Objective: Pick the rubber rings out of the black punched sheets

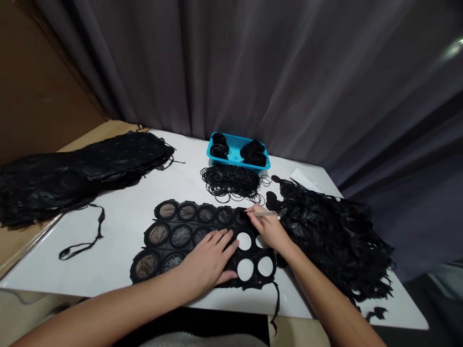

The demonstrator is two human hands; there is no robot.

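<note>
A black sheet (231,230) with rows of round rings lies on the white table in front of me. Several circles at its left show a thin, dull film, while a few at the right are plain white, like openings onto the tabletop. My left hand (211,258) rests palm down on the sheet, fingers outstretched, holding nothing. At the upper right of the sheet, my right hand (267,227) pinches a slim, pale grey tool (262,213). Its tip is at the last ring of the top row; its exact kind is unclear.
Loose black rings (233,182) lie in front of a blue basket (238,140) holding more black pieces. A heap of black scraps (333,236) covers the right side. Stacked black sheets (83,166) lie at the left, near a loose black strip (97,231). A grey curtain (231,67) hangs behind.
</note>
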